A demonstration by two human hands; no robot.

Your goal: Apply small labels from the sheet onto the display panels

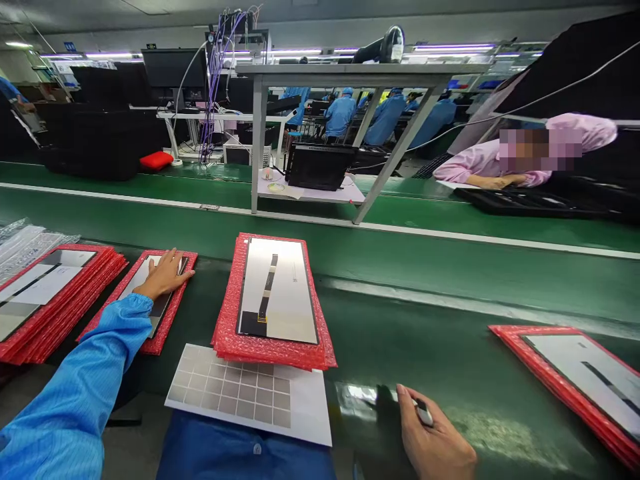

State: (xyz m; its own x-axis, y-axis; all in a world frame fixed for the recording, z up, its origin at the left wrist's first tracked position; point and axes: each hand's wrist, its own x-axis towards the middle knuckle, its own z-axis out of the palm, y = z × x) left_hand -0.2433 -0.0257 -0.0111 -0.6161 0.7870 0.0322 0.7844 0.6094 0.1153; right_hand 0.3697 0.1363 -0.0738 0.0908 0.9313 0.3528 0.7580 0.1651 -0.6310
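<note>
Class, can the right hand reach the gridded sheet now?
Probably yes: the sheet has its near edge free, though the red stack overlaps its far side and the right hand holds an object.

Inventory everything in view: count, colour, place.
Bench: 1, green, across foreground
Panel stacks: 3, red-grey, bench left, centre, right
Separate panel: 1, grey-black, between left and centre stacks
Grid sheet: 1, white-grey, partly hidden by centre stack
Packaging: uncountable, clear, far left
Shelf: 1, grey, centre rear
Scanner-like device: 1, black, shelf top
Box-like device: 1, black, lower shelf
Cables: several, purple, left rear
Pouch: 1, red, left rear
Other equipment: uncountable, black, rear
Co-worker: 1, pink-sleeved, right rear
Background workers: several, blue, far rear
Left hand: 1, blue-sleeved, on separate panel
Right hand: 1, bare, holding white-black pen-like object
</note>
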